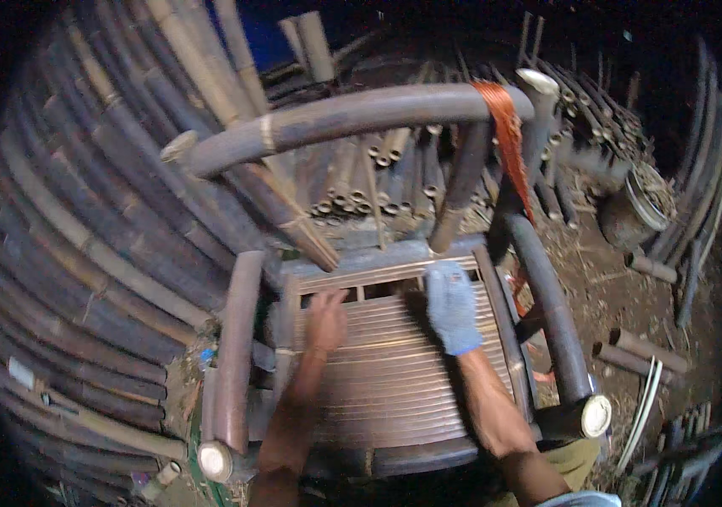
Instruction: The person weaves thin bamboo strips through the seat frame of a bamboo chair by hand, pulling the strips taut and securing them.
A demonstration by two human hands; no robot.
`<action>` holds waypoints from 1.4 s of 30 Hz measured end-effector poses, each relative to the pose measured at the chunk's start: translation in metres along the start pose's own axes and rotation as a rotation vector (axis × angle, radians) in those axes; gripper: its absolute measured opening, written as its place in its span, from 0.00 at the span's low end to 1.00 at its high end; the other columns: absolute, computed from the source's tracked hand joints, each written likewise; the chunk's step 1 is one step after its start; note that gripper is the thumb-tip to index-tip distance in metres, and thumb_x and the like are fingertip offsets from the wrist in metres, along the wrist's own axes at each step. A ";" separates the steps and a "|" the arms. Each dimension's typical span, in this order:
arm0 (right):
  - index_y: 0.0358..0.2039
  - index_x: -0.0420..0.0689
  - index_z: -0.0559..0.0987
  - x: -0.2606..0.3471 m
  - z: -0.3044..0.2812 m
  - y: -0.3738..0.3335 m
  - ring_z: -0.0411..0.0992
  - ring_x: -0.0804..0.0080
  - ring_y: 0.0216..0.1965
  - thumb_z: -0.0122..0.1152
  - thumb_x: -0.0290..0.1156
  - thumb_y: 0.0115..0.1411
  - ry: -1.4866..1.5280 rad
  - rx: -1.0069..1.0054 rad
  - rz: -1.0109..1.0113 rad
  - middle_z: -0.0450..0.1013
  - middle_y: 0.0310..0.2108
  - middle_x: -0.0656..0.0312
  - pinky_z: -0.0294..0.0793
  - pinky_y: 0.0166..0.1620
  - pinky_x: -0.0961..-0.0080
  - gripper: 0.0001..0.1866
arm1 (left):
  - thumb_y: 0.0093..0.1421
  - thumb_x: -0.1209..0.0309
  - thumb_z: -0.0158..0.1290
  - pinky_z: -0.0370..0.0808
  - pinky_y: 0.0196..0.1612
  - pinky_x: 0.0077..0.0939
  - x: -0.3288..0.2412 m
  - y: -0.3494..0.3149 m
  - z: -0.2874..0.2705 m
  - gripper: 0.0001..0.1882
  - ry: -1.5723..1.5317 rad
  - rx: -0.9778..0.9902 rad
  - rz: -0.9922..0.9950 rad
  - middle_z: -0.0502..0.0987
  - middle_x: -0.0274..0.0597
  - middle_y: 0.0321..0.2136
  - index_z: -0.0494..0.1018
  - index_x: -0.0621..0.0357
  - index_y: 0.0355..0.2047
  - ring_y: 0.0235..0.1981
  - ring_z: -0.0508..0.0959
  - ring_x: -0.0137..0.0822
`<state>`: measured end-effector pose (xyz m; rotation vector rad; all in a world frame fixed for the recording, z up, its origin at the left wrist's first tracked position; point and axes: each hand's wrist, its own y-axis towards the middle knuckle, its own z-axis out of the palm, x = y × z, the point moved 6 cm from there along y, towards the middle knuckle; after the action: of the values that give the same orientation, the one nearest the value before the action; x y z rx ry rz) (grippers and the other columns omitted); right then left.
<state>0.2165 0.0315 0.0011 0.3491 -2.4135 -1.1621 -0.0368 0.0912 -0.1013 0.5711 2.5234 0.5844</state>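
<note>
A bamboo armchair stands right in front of me, its seat made of narrow bamboo slats. Toward the back of the seat, a dark gap shows between the slats. My left hand, bare and a little blurred, rests at the left end of that gap, fingers reaching forward over the slat edge. On the right end lies my right hand in a grey-blue knit glove, fingers forward and fairly flat on the slats. Neither hand visibly grips anything; the right fingertips are hard to make out.
Thick armrests flank the seat, and a curved top rail with an orange strap spans the back. Long bamboo poles line the left. Cut poles lie behind the chair. A bucket stands at right.
</note>
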 end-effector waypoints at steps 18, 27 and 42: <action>0.31 0.44 0.82 -0.040 0.061 0.020 0.78 0.48 0.37 0.54 0.37 0.58 -0.353 0.602 0.306 0.78 0.32 0.48 0.77 0.39 0.55 0.12 | 0.54 0.65 0.49 0.74 0.51 0.43 0.057 0.033 0.042 0.17 -0.026 0.580 -0.226 0.76 0.61 0.45 0.79 0.59 0.41 0.49 0.76 0.55; 0.26 0.42 0.82 0.024 0.199 -0.011 0.76 0.55 0.24 0.52 0.32 0.58 -0.002 1.309 0.023 0.78 0.26 0.49 0.75 0.28 0.63 0.12 | 0.57 0.64 0.42 0.67 0.59 0.41 0.036 0.053 0.095 0.24 -0.106 0.909 -0.331 0.72 0.54 0.55 0.75 0.63 0.49 0.57 0.72 0.49; 0.14 0.49 0.68 0.011 0.206 -0.045 0.57 0.80 0.10 0.51 0.28 0.59 1.196 1.353 1.291 0.60 0.11 0.69 0.55 0.12 0.78 0.15 | 0.53 0.65 0.43 0.72 0.53 0.40 0.027 0.060 0.075 0.23 -0.040 0.906 -0.242 0.76 0.59 0.47 0.78 0.65 0.42 0.49 0.77 0.51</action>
<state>0.1080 0.1391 -0.1447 -0.1720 -1.3027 1.0460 -0.0006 0.1757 -0.1406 0.5365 2.6641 -0.6956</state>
